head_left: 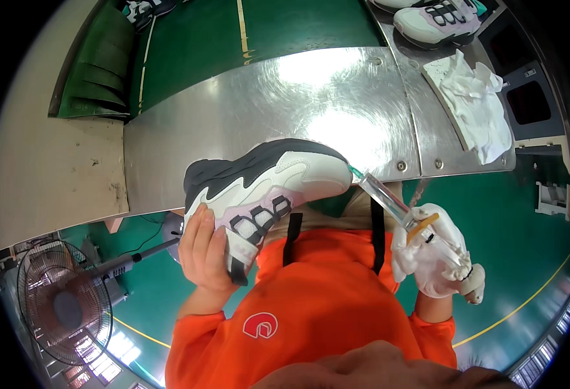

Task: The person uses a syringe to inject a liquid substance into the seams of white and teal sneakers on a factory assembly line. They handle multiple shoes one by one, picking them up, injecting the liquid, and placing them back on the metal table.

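A white, black and pale lilac sneaker (304,176) is tilted on its side in front of me, with its dark sole facing away and its toe to the right. My left hand (206,251), bare, is closed around the heel and collar end. In my right hand (435,256), which wears a white glove, is a clear syringe (384,198) with a yellowish finger flange. Its green tip meets or nearly meets the sneaker's toe where upper and sole join; whether anything comes out is too small to tell. Glove and syringe partly cover the right fingers.
A shiny metal plate (233,110) lies beyond the sneaker, with a green conveyor belt (197,48) behind it. At the right, a crumpled white cloth (482,104) rests on a pale block, near more sneakers (437,24). A fan (64,305) stands at the lower left.
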A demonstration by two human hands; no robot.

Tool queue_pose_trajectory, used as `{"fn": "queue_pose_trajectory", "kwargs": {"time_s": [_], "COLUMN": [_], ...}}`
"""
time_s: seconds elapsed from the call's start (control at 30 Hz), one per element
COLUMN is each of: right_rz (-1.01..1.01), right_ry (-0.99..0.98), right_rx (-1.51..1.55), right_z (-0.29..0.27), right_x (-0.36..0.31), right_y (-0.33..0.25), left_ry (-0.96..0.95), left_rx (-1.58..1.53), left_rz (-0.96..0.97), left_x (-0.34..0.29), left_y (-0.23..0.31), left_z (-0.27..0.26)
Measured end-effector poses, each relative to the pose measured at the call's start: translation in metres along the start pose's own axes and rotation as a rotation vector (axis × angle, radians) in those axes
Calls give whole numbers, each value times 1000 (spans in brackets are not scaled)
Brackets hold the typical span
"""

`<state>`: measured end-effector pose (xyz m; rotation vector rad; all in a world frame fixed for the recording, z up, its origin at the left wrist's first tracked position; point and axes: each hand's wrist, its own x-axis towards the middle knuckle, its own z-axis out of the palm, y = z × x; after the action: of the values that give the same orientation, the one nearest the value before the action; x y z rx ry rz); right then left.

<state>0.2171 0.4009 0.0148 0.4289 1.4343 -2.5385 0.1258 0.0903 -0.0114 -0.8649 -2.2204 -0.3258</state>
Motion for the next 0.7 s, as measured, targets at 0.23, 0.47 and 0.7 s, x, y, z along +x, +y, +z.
{"fn": "queue_pose_trajectory", "kwargs": {"time_s": [0.23, 0.47, 0.7], "right_rz": [-209, -149, -143], "right_ry": [-86, -9, -86], "right_rx": [64, 61, 46], "right_z": [4, 16, 15], "right_x": [-8, -13, -13], "right_y": [10, 3, 6], "left_ry": [24, 8, -50], "left_rx": [4, 9, -6], "left_rz": [-9, -4, -8], "left_x": [-2, -3, 14], "left_y": [0, -1, -2], "left_z": [2, 0, -6]}}
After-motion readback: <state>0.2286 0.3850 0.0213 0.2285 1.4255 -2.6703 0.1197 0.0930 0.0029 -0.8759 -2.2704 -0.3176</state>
